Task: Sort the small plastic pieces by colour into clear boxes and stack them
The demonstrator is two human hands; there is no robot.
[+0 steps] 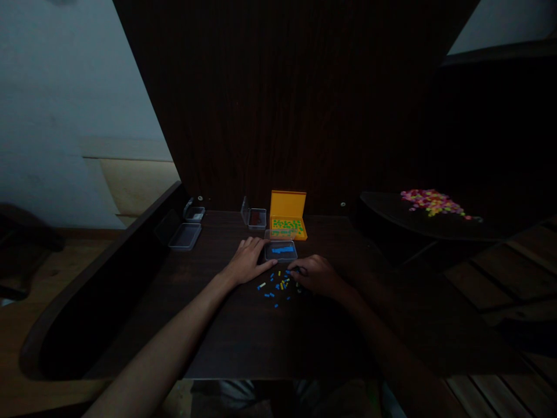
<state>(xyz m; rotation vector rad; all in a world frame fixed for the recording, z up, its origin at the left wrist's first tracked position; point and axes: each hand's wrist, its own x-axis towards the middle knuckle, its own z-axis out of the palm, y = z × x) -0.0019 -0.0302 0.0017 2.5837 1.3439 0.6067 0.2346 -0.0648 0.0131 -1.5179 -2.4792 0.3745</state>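
Observation:
A small clear plastic box (296, 256) with its lid tipped back stands on the dark tabletop, holding blue pieces (282, 249). My left hand (247, 262) lies flat at its left side, thumb spread from the fingers along the box's near edge. Just right of and in front of the box, my right hand (317, 275) has its fingertips pinched together low over a scatter of small building bricks (282, 285) in blue, yellow and pale colours. Whatever is between those fingertips is too small and dark to make out.
Behind stands an open orange case (288, 204) with green pieces. Other clear boxes include one with dark reddish contents (257, 219), one at the left (185, 237), and a smaller one (195, 215). Colourful small pieces (433, 203) are heaped on a right-hand shelf. A raised side panel (108, 278) bounds the left.

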